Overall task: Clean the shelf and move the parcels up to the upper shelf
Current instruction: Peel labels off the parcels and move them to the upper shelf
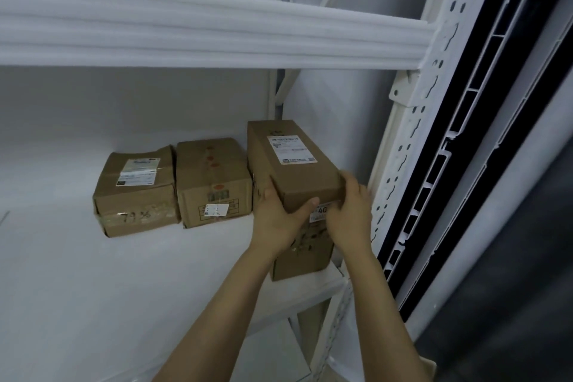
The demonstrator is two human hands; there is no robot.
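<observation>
Gripping the tall brown cardboard parcel (294,170) with both hands at its near top end, we record it at the right end of the lower white shelf board (93,273), its base reaching the front right corner. Our left hand (279,214) wraps the parcel's left side, with the thumb laid across the near face along the top edge. Our right hand (350,211) curls over the near right top corner, fingers on the right side. The hands sit apart, with the width of the parcel between them, and both are clamped on it. We cannot tell whether the base rests on the board or is just clear of it. A white shipping label lies on the parcel's top face, and a smaller label shows between the hands. Just to its left stands a squat brown cardboard box (214,183) with red marks on top, touching or nearly touching the parcel. Left of that is a crumpled, taped brown cardboard box (136,192) with a white label and handwritten digits on its front. Both boxes sit toward the back of the board. Above, the upper shelf (186,28) has white foam wrapped along its front edge. A white perforated metal upright (412,133) carries both shelves at the right, and long black and white profile strips (465,133) lean beyond it.
</observation>
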